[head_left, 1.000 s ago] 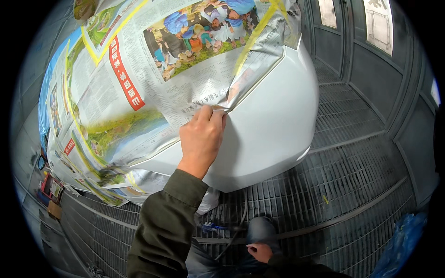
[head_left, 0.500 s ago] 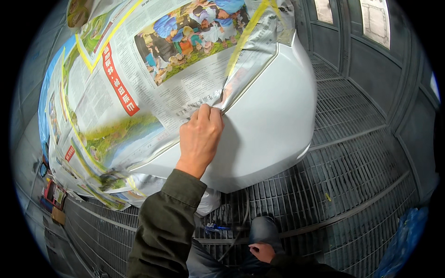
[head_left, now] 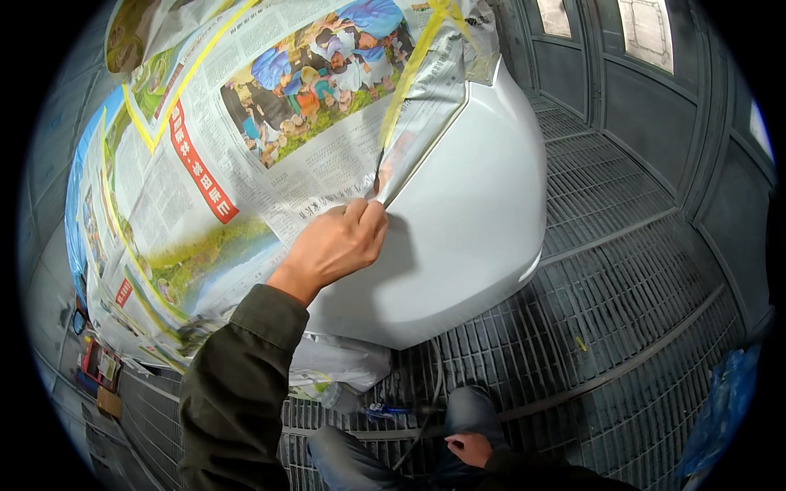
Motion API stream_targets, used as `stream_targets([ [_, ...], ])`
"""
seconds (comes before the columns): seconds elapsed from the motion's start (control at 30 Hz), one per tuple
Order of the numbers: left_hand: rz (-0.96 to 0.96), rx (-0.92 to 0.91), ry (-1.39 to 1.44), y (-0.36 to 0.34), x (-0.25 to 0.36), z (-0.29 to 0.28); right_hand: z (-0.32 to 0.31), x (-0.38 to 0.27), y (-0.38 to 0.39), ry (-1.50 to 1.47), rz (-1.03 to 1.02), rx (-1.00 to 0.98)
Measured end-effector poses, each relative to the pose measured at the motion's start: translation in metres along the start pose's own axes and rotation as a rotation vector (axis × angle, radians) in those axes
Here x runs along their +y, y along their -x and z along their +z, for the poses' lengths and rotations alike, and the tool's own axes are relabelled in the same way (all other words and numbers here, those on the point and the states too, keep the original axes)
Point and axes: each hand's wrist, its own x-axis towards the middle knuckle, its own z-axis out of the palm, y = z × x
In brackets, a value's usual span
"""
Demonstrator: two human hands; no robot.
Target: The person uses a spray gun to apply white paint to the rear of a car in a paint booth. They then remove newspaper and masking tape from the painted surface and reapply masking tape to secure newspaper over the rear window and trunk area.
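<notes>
My left hand pinches a loose edge of the newspaper masking sheet, just above the seam where it meets a glossy white body panel. The paper is wrinkled and lifted beside my fingertips, and yellow tape runs up from there. Low at the frame's bottom, my right hand rests by my leg with curled fingers; what they hold, if anything, is hidden.
Grey booth walls with light panels stand at right, over a metal grate floor. Blue plastic lies at lower right. A blue-handled tool and a hose lie below the panel. A red crate sits at left.
My left hand has moved down and slightly left with the paper edge, uncovering more white panel below and left of it. The view has shifted a little. My right hand stays low.
</notes>
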Motion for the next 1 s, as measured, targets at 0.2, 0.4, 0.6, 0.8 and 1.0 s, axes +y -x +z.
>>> stream_targets([
  [0.2, 0.134, -0.002, -0.03, -0.009, -0.005, -0.003, 0.001, 0.002, 0.003, 0.001, 0.009, 0.011],
  [0.4, 0.208, -0.002, 0.006, -0.008, -0.014, -0.002, 0.006, 0.008, 0.001, -0.009, -0.077, 0.058],
  [0.6, -0.05, -0.039, 0.172, 0.009, -0.019, -0.018, 0.006, 0.005, 0.0, -0.002, -0.037, 0.038],
  [0.8, -0.456, 0.078, 0.468, 0.029, -0.011, -0.024, 0.006, -0.001, 0.002, 0.021, -0.061, 0.099],
  [1.0, -0.509, 0.133, 0.442, 0.005, 0.006, -0.015, 0.007, 0.003, 0.001, 0.045, -0.081, 0.133],
])
